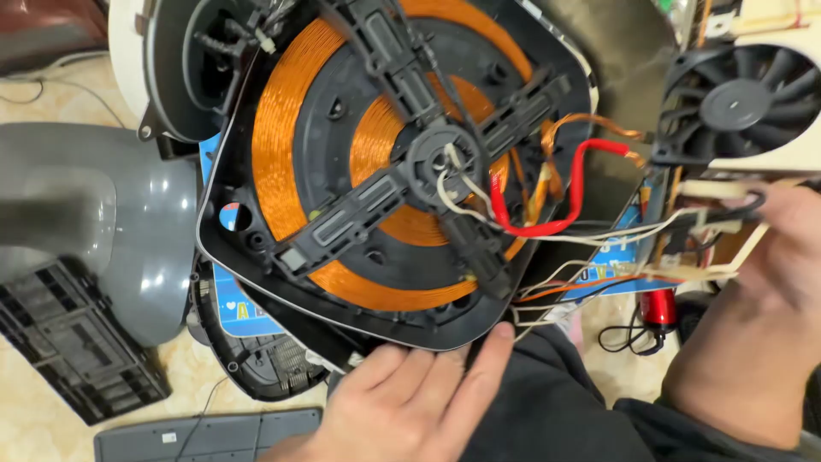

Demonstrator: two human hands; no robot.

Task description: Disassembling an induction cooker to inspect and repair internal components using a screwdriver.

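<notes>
We see an opened induction cooker base [256,257], its copper coil disc [376,154] facing up over our lap. Left hand [410,402] lies flat, fingers spread, touching the base's lower rim, gripping nothing. Right hand [782,248] pinches the circuit board [710,218] beside the black cooling fan [740,98]. Red wire [560,192] links coil and board.

Tiled floor [34,419] w/ black vented panel [77,342], grey slotted panel [205,436], grey plastic housing [103,222], thin wires.
</notes>
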